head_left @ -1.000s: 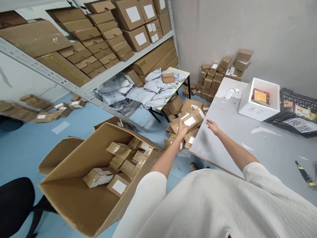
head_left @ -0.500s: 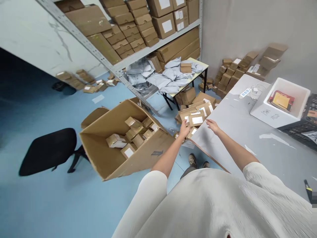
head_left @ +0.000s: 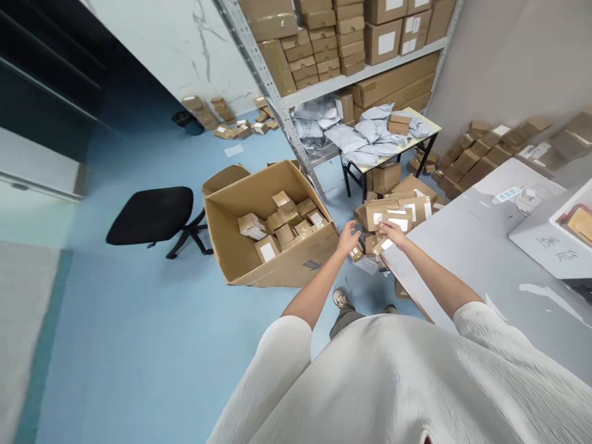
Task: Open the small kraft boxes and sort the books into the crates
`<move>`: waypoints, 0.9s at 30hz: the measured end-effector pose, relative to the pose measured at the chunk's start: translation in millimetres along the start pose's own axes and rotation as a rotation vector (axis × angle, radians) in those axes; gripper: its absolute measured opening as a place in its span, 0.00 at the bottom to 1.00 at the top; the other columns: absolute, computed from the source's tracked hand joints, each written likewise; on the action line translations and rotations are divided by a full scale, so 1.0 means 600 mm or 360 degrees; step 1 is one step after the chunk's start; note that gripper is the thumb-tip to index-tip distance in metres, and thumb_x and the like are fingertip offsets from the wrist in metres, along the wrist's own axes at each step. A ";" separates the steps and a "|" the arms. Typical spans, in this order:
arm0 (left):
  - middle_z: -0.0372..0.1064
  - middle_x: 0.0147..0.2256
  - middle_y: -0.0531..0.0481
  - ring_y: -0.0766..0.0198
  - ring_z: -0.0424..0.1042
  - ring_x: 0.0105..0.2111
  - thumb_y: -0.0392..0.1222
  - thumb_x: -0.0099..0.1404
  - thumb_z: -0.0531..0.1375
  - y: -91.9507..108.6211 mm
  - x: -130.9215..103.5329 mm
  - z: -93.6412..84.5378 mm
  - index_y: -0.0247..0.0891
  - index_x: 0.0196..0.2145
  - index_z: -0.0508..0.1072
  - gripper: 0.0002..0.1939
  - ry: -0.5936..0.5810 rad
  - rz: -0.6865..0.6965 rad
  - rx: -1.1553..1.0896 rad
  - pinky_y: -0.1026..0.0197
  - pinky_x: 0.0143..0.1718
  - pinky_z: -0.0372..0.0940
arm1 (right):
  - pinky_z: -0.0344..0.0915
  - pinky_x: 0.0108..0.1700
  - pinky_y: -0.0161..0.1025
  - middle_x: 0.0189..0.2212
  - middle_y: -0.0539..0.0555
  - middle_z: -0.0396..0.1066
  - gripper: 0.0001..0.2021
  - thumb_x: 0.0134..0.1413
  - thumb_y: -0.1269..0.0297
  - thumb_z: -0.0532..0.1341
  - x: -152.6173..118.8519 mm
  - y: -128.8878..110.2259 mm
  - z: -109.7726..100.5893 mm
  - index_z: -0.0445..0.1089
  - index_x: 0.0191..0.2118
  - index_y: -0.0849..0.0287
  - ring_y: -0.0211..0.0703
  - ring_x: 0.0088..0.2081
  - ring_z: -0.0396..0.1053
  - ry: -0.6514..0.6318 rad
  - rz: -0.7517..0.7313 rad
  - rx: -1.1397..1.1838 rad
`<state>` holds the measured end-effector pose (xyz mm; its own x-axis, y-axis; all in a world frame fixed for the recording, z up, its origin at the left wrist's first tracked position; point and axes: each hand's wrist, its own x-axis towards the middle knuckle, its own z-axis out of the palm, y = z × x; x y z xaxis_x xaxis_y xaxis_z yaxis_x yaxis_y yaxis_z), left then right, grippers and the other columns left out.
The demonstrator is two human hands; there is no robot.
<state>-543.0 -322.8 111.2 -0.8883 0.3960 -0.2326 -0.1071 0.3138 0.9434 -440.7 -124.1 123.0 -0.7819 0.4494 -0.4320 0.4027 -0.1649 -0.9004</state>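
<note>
My left hand [head_left: 348, 238] hangs in the air between the large carton and the parcel pile. Its fingers are curved and apart, with nothing in them. My right hand [head_left: 393, 235] is at the lower edge of a small cardboard box [head_left: 398, 220] with white labels, its fingers closed against that edge. How far they wrap round it is hard to see. More cardboard parcels [head_left: 414, 187] are heaped behind and under this box. To the left stands a large open carton [head_left: 259, 271] holding several small taped boxes [head_left: 286, 209].
A grey table [head_left: 456, 246] borders my right side, bearing a white foam box [head_left: 550, 237] and a power strip [head_left: 506, 195]. Grey mailing bags [head_left: 365, 139] cover a small table at the back. A metal shelf [head_left: 365, 77] holds boxes. A black chair [head_left: 155, 216] stands left.
My view has swung left. My left hand has come away from the labelled parcels, and my right hand has moved from beside the table edge to the small cardboard box.
</note>
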 end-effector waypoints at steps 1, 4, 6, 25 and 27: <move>0.72 0.65 0.37 0.50 0.76 0.62 0.33 0.63 0.66 -0.008 0.005 -0.019 0.40 0.60 0.73 0.27 0.0018 0.0003 -0.0002 0.45 0.68 0.67 | 0.75 0.53 0.47 0.48 0.57 0.82 0.21 0.56 0.46 0.73 0.006 -0.003 0.023 0.81 0.49 0.53 0.54 0.52 0.80 -0.0035 -0.0007 -0.0013; 0.74 0.64 0.40 0.51 0.75 0.62 0.34 0.64 0.66 -0.037 0.022 -0.078 0.42 0.60 0.74 0.27 0.0059 -0.0003 -0.0042 0.45 0.68 0.67 | 0.76 0.52 0.46 0.50 0.57 0.82 0.20 0.57 0.46 0.74 0.024 -0.009 0.098 0.81 0.49 0.53 0.53 0.51 0.80 -0.0133 -0.0017 -0.0063; 0.74 0.63 0.40 0.52 0.75 0.63 0.34 0.66 0.64 -0.059 0.036 -0.123 0.42 0.61 0.74 0.26 0.0055 0.0004 -0.0081 0.46 0.68 0.66 | 0.76 0.52 0.46 0.50 0.58 0.82 0.19 0.57 0.47 0.74 0.039 -0.011 0.151 0.81 0.48 0.53 0.53 0.50 0.81 -0.0185 -0.0013 -0.0117; 0.78 0.58 0.40 0.53 0.76 0.60 0.31 0.65 0.62 -0.240 0.120 -0.474 0.39 0.57 0.77 0.23 0.0535 -0.0449 -0.0219 0.48 0.69 0.66 | 0.76 0.52 0.47 0.45 0.55 0.82 0.14 0.57 0.55 0.72 0.177 -0.006 0.536 0.81 0.47 0.54 0.50 0.48 0.79 -0.0612 0.0069 -0.0455; 0.79 0.57 0.41 0.52 0.75 0.61 0.32 0.65 0.63 -0.249 0.125 -0.490 0.40 0.57 0.77 0.23 0.0575 -0.0488 -0.0231 0.46 0.69 0.65 | 0.76 0.52 0.46 0.45 0.55 0.82 0.14 0.57 0.56 0.72 0.198 0.000 0.555 0.81 0.47 0.54 0.49 0.47 0.79 -0.0641 0.0103 -0.0476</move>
<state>-725.0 -593.9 22.4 -0.9015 -0.0279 -0.4319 -0.4259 0.2353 0.8736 -692.2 -362.7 54.6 -0.8488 0.0622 -0.5251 0.5287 0.1041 -0.8424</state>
